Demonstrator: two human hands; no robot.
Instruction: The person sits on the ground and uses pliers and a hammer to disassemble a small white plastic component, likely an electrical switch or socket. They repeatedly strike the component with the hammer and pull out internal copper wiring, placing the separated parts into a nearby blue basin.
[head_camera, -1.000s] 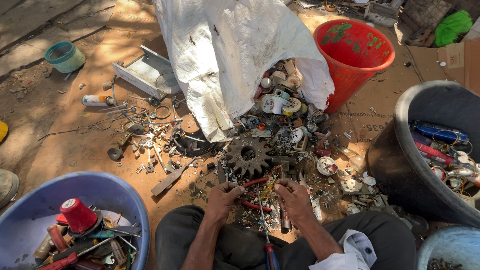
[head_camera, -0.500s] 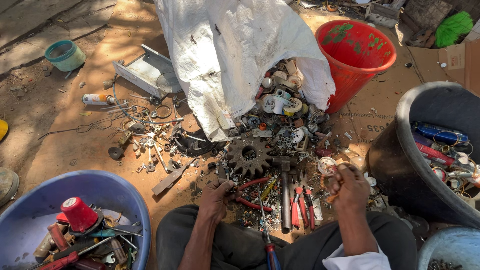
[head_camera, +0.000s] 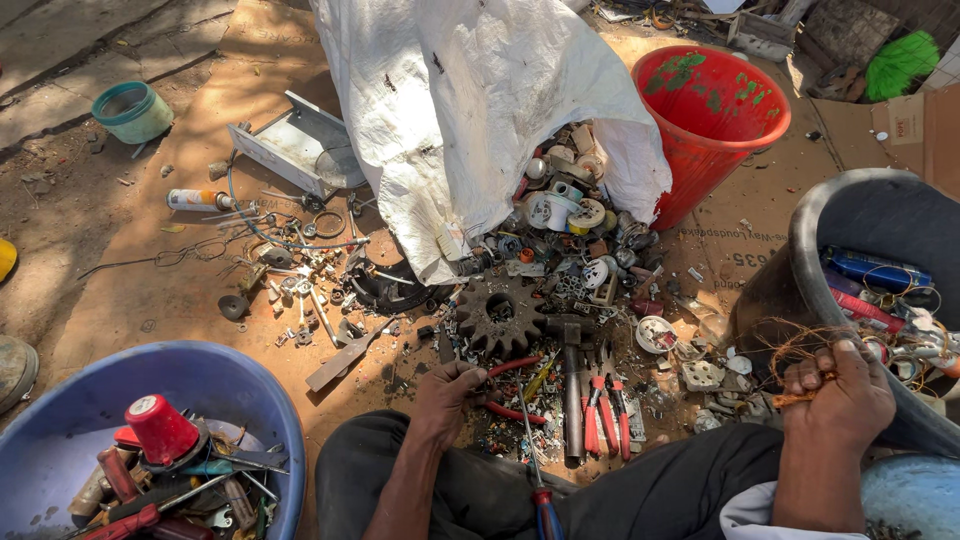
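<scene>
Two hands busy: right hand (head_camera: 838, 395) grip closed on wire tangle (head_camera: 800, 350); left hand (head_camera: 447, 393) grip unclear among scrap.

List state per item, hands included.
Left hand: down in the scrap, fingers curled on a red-handled tool.
Right hand: closed on a wire tangle at the black tub's rim.
White sack: open, spilling parts.
Red bucket: upright, looks empty.
Black tub: partly filled.
Blue basin: holds tools and a red cup.
Gear: lying flat.
Pliers: lying closed.
</scene>
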